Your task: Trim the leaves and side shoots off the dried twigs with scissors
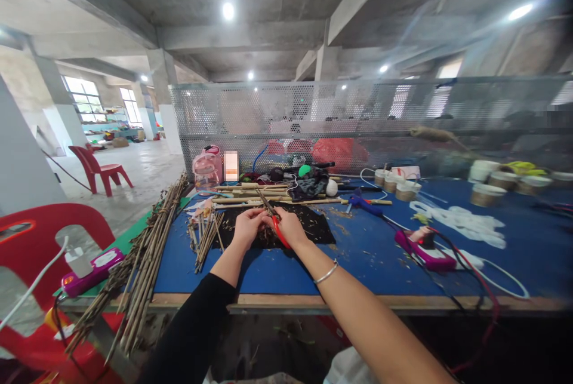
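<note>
Over a black cloth (320, 227) strewn with plant scraps, my two hands meet close together. My right hand (289, 226) is closed around red-handled scissors (280, 230), whose blades point away from me and to the left. Right beside the blades, the fingers of my left hand (248, 226) are pinched together; what they hold is too small and too covered to make out. Short cut sticks (208, 240) lie in a loose pile to the left of my left hand. Beyond both hands, longer pale sticks (250, 194) lie across the table.
A bundle of long dry stalks (150, 258) hangs over the table's left edge. On the blue table (358, 270) are a blue glue gun (364, 203), a purple power strip (425, 251) with cables, and several cups (407, 190). A perforated metal screen (250, 112) stands behind.
</note>
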`<state>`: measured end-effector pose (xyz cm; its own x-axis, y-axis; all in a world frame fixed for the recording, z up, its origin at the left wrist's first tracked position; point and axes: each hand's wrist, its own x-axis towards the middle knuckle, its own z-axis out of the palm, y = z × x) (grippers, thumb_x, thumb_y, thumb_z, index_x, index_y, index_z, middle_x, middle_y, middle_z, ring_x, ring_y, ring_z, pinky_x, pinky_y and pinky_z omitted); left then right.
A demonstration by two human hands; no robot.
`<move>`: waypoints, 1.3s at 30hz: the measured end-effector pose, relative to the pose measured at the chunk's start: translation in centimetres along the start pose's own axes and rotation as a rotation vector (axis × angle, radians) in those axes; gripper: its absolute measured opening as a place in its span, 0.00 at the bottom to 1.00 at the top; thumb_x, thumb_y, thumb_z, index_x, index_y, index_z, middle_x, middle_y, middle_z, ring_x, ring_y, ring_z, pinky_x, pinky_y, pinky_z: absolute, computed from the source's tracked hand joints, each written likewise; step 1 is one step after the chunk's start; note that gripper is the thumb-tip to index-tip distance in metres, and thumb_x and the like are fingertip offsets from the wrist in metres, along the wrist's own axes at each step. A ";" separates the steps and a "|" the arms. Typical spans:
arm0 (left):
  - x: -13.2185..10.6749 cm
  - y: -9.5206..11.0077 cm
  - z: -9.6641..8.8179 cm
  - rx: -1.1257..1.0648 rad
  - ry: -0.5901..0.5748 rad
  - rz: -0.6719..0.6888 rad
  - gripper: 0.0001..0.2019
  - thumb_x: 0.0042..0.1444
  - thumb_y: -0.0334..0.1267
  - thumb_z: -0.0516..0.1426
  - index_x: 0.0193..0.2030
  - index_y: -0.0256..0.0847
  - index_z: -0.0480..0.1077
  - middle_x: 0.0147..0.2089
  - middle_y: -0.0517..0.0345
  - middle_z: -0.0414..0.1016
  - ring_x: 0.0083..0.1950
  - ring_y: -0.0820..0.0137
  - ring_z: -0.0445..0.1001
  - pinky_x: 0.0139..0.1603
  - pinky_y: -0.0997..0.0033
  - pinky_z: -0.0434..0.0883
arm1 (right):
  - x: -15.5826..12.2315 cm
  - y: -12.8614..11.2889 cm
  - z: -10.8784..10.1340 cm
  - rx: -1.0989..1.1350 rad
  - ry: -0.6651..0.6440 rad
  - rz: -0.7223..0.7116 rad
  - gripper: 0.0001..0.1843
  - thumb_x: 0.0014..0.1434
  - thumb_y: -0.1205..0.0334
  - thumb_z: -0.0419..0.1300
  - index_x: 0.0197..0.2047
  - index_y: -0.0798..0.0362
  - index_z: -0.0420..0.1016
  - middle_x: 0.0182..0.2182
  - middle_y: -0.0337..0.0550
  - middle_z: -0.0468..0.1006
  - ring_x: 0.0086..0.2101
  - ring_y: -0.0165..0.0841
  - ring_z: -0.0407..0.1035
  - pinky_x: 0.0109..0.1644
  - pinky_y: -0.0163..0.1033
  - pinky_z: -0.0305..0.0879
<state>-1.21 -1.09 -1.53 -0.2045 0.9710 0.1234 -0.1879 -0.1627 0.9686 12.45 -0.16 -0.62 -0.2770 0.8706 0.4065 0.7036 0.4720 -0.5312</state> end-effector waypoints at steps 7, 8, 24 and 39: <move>0.2 -0.2 -0.1 -0.079 -0.004 -0.016 0.15 0.38 0.41 0.64 0.33 0.34 0.75 0.28 0.55 0.75 0.24 0.76 0.68 0.24 0.78 0.64 | -0.2 -0.3 -0.1 -0.121 0.028 -0.036 0.27 0.51 0.40 0.55 0.48 0.49 0.65 0.42 0.46 0.75 0.41 0.38 0.70 0.38 0.35 0.60; 0.2 -0.2 -0.1 -0.078 -0.007 -0.017 0.15 0.37 0.41 0.64 0.33 0.34 0.75 0.28 0.55 0.75 0.24 0.76 0.68 0.24 0.78 0.64 | -0.1 -0.3 -0.1 -0.120 0.035 -0.043 0.28 0.51 0.40 0.55 0.49 0.50 0.65 0.42 0.47 0.75 0.41 0.38 0.70 0.38 0.35 0.60; 0.3 0.0 -0.3 -0.091 0.025 -0.012 0.19 0.38 0.43 0.64 0.37 0.34 0.75 0.30 0.53 0.76 0.26 0.76 0.69 0.25 0.78 0.64 | 0.0 -0.3 -0.1 -0.067 0.007 -0.013 0.23 0.52 0.42 0.55 0.45 0.48 0.69 0.36 0.44 0.77 0.37 0.37 0.72 0.36 0.34 0.60; 0.3 -0.4 -0.3 -0.018 0.010 -0.008 0.18 0.40 0.44 0.63 0.38 0.35 0.75 0.32 0.53 0.76 0.26 0.75 0.69 0.24 0.78 0.65 | 0.2 0.6 -0.3 -0.104 0.015 -0.016 0.23 0.53 0.41 0.53 0.45 0.47 0.68 0.33 0.43 0.77 0.36 0.37 0.71 0.34 0.34 0.58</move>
<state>-1.44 -0.81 -1.90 -0.2125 0.9706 0.1129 -0.2071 -0.1577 0.9655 13.00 0.30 -0.65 -0.2794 0.8608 0.4254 0.7633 0.4679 -0.4454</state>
